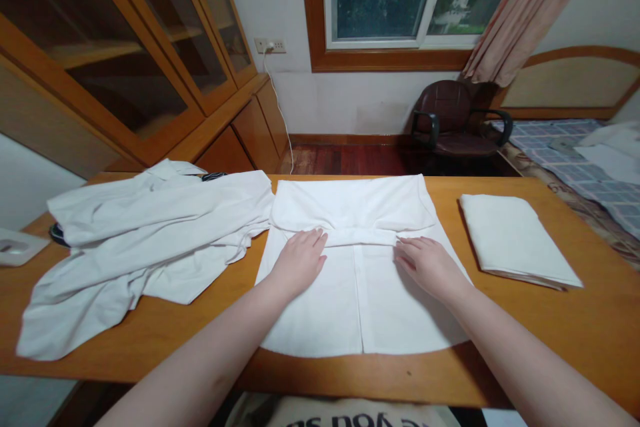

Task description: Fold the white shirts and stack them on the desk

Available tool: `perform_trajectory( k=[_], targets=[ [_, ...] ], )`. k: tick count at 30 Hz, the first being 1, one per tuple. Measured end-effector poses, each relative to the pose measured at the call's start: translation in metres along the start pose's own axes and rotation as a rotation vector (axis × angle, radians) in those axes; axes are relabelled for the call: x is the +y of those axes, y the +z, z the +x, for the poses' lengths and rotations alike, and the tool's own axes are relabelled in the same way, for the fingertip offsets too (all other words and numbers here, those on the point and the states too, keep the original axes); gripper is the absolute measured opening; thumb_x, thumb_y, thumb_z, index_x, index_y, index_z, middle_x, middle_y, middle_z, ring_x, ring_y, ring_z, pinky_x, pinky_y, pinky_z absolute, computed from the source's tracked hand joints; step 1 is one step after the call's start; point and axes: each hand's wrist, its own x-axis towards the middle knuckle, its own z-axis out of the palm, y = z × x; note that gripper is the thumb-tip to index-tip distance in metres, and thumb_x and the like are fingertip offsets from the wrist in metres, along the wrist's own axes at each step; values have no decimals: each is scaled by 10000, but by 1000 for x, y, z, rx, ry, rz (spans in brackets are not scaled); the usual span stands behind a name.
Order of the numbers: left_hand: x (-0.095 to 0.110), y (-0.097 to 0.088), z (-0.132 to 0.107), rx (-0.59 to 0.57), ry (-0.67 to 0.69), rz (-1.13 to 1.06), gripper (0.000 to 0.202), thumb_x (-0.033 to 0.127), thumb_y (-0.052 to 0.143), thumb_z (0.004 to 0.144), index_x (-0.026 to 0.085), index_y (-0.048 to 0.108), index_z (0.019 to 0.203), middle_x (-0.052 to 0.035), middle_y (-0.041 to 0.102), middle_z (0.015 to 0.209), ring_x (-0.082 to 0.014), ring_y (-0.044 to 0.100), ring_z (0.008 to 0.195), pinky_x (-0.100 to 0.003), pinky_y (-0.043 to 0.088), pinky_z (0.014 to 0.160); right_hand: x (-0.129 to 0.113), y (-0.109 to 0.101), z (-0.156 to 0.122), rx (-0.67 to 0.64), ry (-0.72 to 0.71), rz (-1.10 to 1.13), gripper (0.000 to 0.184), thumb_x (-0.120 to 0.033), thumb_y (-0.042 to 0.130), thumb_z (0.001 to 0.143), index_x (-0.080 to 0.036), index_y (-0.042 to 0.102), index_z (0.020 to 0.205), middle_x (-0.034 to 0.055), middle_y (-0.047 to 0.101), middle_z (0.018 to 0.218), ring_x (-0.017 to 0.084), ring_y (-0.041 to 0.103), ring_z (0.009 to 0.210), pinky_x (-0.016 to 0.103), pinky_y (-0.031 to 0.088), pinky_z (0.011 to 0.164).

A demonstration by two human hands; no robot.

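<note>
A white coat (320, 300) lies face down on the table, its back seam running toward me and its upper part folded into a flat band at the far side. Across its middle runs a cloth back belt (363, 237). My left hand (301, 257) rests on the left end of that belt, fingers stretched out and lying on the cloth. At the belt's right end, my right hand (425, 263) touches the fabric with its fingertips, the fingers extended and the thumb bent beneath them. Neither hand lifts the cloth.
A crumpled white garment (150, 233) lies to the left, and a neatly folded white garment (517, 240) to the right. They share the wooden table (595, 293). Beyond stand a glass-door cabinet (195, 107), an office chair (450, 117) and a bed (575, 147).
</note>
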Motion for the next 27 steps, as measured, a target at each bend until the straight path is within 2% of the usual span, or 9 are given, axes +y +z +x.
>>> perform_trajectory(
  k=[3, 6, 11, 15, 20, 23, 27],
  targets=[
    [-2, 2, 12, 47, 119, 39, 390, 119, 465, 833, 190, 542, 1209, -117, 592, 1232, -245, 510, 1167, -431, 323, 1026, -4, 0, 9, 79, -35, -28, 293, -172, 460, 866, -206, 651, 1086, 74, 654, 1143, 233, 567, 1019, 390, 388, 920],
    [-2, 12, 19, 51, 162, 77, 356, 67, 432, 832, 153, 577, 1146, -133, 642, 1064, -249, 560, 1036, -424, 381, 950, -7, 11, 19, 87, -102, -65, 341, -106, 441, 858, -190, 634, 1127, 75, 645, 1153, 234, 543, 1026, 382, 364, 921],
    [-6, 20, 23, 82, 164, 99, 274, 78, 430, 844, 130, 622, 1032, -110, 639, 846, -249, 570, 854, -403, 444, 792, -1, 28, 26, 148, -88, -66, 271, -157, 436, 892, -179, 670, 1027, 82, 679, 1028, 234, 542, 940, 374, 368, 853],
    [-8, 17, 20, 144, 151, 83, 180, 129, 475, 839, 167, 644, 890, -85, 618, 799, -241, 549, 851, -400, 426, 813, 1, 30, 25, 216, -100, -11, 235, -205, 453, 896, -196, 682, 947, 76, 684, 952, 220, 541, 892, 364, 370, 829],
    [-8, 7, 15, 96, 158, -2, 136, 213, 515, 836, 177, 644, 815, -80, 625, 821, -223, 556, 858, -382, 424, 812, -6, 20, 23, 181, -110, 99, 230, -247, 466, 891, -192, 689, 895, 81, 675, 937, 214, 555, 925, 356, 376, 858],
    [-24, -3, 18, 82, 50, -90, 210, 275, 471, 871, 187, 660, 897, -75, 654, 879, -219, 574, 887, -370, 429, 831, 5, 14, 26, 209, -15, 191, 252, -317, 473, 889, -197, 693, 863, 78, 674, 957, 210, 576, 920, 354, 394, 873],
    [-77, -15, 33, 118, -309, -214, 279, 260, 462, 842, 176, 653, 1028, -79, 650, 1066, -210, 589, 980, -318, 435, 897, 52, 10, 41, 255, 357, 320, 262, -354, 508, 845, -164, 682, 894, 102, 668, 987, 230, 595, 946, 345, 432, 872]
  ],
)
